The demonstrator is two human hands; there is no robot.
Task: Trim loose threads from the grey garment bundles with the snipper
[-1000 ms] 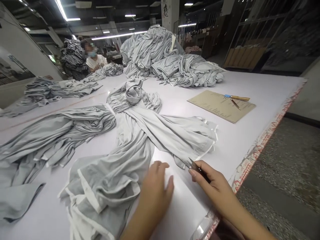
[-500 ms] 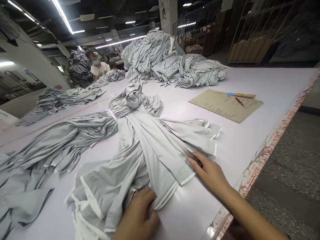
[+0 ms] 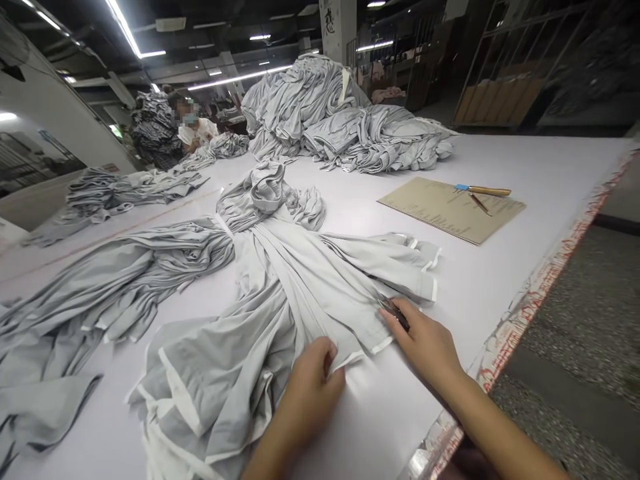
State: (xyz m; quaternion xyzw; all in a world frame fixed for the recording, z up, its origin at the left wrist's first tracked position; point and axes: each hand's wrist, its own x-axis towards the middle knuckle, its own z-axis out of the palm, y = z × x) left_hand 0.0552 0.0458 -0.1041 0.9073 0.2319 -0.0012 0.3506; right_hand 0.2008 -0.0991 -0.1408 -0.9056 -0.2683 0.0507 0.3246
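Note:
Light grey garment pieces [image 3: 320,280] with white edging lie fanned out in front of me, bunched together at the far end. My left hand [image 3: 311,387] is closed at their near hem, thumb and fingers drawn together over the cloth. My right hand [image 3: 427,343] is wrapped around small dark thread snips [image 3: 399,316], whose pointed tip rests close over the cloth near the right part of the hem. Folds between the left fingers are partly hidden by the hand.
Behind stands a large heap of grey cloth [image 3: 305,107]. More grey pieces [image 3: 125,267] spread along the left. A brown cardboard sheet [image 3: 425,207] carries a wooden-handled tool [image 3: 487,191] and a pencil-like stick [image 3: 481,205]. Another person [image 3: 200,130] works at the far left. The table edge [image 3: 530,313] runs along the right.
My left hand has moved right and away from me along the hem, nearer to the right hand. The snips now show more clearly in my right hand.

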